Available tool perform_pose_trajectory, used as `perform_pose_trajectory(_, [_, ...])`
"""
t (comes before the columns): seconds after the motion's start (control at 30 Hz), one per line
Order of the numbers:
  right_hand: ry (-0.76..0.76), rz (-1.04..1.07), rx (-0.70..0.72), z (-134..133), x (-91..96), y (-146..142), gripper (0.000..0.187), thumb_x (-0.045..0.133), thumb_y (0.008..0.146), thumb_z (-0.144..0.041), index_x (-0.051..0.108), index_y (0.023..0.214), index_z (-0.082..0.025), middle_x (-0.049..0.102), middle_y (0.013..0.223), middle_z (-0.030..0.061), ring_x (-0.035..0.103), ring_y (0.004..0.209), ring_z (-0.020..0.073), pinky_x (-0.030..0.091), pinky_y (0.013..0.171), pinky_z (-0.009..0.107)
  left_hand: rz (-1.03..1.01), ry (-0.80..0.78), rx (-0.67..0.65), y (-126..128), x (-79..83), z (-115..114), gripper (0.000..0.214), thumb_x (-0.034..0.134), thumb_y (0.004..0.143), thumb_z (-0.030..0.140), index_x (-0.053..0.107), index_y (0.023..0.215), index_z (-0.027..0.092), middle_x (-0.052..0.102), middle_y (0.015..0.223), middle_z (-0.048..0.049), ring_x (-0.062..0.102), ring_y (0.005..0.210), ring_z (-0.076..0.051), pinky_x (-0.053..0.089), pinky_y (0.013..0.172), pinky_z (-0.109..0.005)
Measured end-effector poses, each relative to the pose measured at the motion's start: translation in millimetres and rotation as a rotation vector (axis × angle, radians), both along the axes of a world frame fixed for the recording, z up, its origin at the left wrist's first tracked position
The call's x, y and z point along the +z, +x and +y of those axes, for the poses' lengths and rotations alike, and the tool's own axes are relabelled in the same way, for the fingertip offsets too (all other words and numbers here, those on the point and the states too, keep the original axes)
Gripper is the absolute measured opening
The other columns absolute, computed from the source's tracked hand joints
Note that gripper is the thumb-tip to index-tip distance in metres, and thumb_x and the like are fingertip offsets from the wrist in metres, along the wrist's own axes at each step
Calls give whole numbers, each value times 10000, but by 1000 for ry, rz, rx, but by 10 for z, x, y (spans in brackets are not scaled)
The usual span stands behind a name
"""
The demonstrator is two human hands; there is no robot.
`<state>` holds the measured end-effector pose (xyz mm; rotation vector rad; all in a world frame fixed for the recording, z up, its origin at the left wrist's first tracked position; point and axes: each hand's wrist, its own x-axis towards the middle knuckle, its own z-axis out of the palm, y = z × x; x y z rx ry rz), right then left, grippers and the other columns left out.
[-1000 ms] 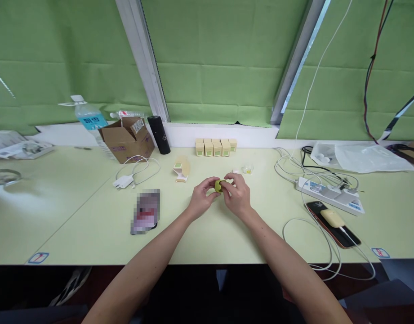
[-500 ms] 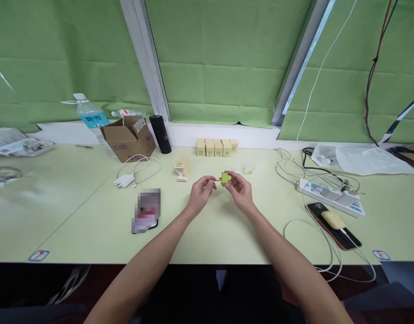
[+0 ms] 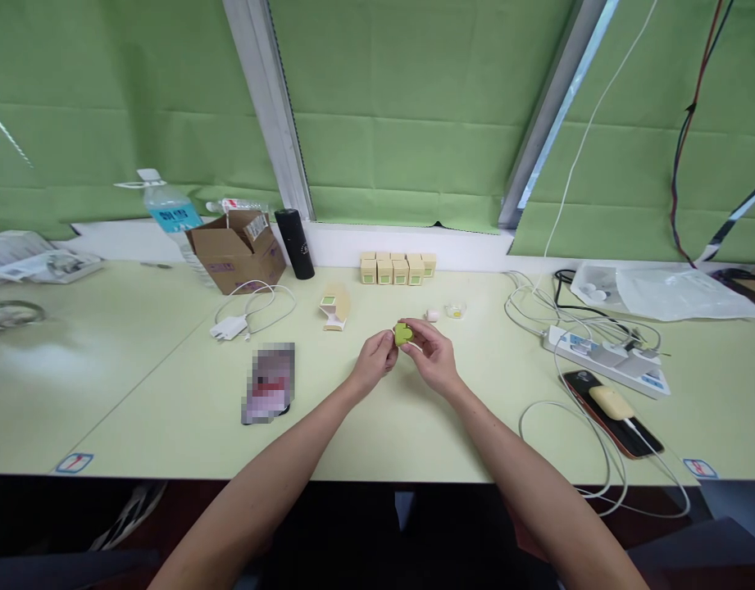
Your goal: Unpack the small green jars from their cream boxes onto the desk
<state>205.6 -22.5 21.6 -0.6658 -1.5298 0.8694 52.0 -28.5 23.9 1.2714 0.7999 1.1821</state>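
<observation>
Above the middle of the desk, a small lime-green block-like object (image 3: 402,333) is pinched between the thumb and fingers of my right hand (image 3: 434,354). My left hand (image 3: 375,360) is closed in a pinch against the object's left edge; its fingers hide whatever they grip there. Beyond my right hand lie a small pale pink piece (image 3: 432,315) and a clear little container (image 3: 455,310) with something yellow in it. An opened cream carton (image 3: 334,312) stands to the left, past my left hand.
Several small cream boxes (image 3: 393,270) stand by the wall. A cardboard box (image 3: 238,254), a black cylinder (image 3: 296,246) and a white charger (image 3: 228,328) are left. A power strip (image 3: 604,360), loose cables and a black phone (image 3: 614,414) lie right. Another phone (image 3: 270,383) sits front left.
The green object has moved slightly left and down and turned in my right hand. My left hand has closed in against it; the thin pale strip between them is hidden now.
</observation>
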Motion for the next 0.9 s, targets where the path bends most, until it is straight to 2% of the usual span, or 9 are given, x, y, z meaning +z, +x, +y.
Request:
perform_pose_trajectory(0.2, [25,-73,-16,-36,19,-12,370,701,924,-372,710,1288,-306,681,1275,79,662,1208,239,593,1038,411,-9,5,23,-3,43,-44,564,593,878,739,453,754,207,315,564,87,233,479,-63,155,456,-217])
perform_pose_trajectory(0.33, [106,-158,-65,-47,45,-7,368,678,933,-314,698,1301,-300,689,1285,83,669,1208,237,601,1021,409,-12,-50,-34,-2,25,-25,538,584,885,739,515,878,205,374,603,79,292,470,-68,174,448,-209])
perform_pose_trajectory(0.43, [213,-225,-174,-51,46,-14,379,672,926,-270,676,1305,-287,713,1267,84,684,1181,238,596,1020,421,1,-53,-23,3,-27,26,595,527,885,791,554,934,199,470,617,52,404,482,-93,261,450,-224])
perform_pose_trajectory(0.53, [295,-282,-254,-50,18,-27,359,674,920,-257,653,1278,-277,736,1246,79,702,1145,237,601,995,425,-71,-19,7,0,-50,72,668,491,875,829,608,924,173,572,662,2,539,573,-134,423,559,-274])
perform_pose_trajectory(0.63, [308,-344,-303,-44,-4,-31,269,660,930,-271,657,1199,-271,741,1254,80,702,1146,243,599,977,438,-174,-37,-60,-6,-25,74,625,620,853,764,676,949,149,675,810,-61,656,757,-188,500,709,-316])
perform_pose_trajectory(0.73, [283,-379,-360,-43,13,-23,195,676,915,-287,682,1110,-277,753,1218,81,674,1155,266,574,1004,482,-247,-99,-134,-11,12,40,523,722,855,644,723,938,127,713,914,-101,685,874,-218,517,777,-329])
perform_pose_trajectory(0.9, [281,-376,-331,-58,66,-2,220,663,909,-268,720,1120,-292,754,1225,72,620,1184,293,535,1045,540,-357,-174,-163,-15,23,16,411,781,858,528,738,933,126,707,935,-94,672,895,-197,530,814,-326])
